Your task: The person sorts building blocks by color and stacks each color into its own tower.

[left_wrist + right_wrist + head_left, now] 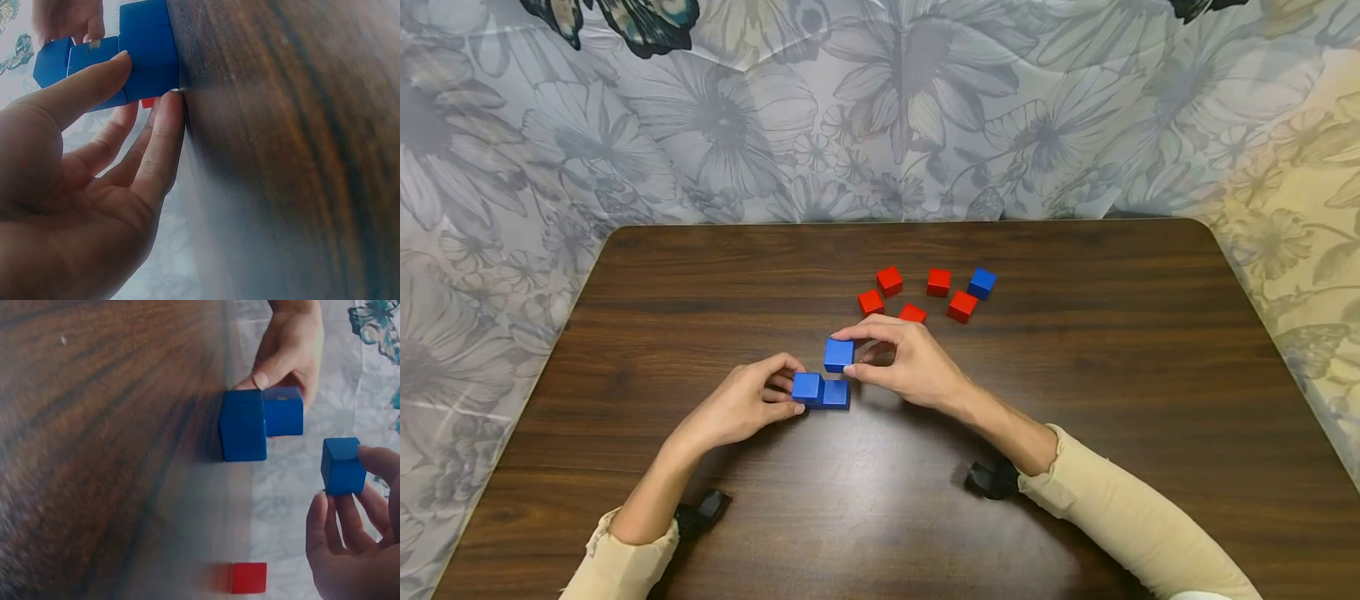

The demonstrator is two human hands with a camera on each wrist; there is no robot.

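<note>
Two blue cubes stand side by side on the table, the right one (837, 394) bare on top and the left one carrying an upper blue cube (807, 387). My left hand (741, 402) grips this left stack, thumb on the near side and fingers on the far side. In the left wrist view the thumb (94, 81) lies across the upper cube. My right hand (913, 360) pinches another blue cube (838, 355) between thumb and fingers. The right wrist view has this cube (343, 465) held up in the air, apart from the stack.
Several red cubes (938, 282) lie scattered beyond my right hand, one partly hidden behind it. One more blue cube (982, 283) sits at their right end. The brown wooden table (1112, 375) ends at the back against a flower-patterned cloth (895, 108).
</note>
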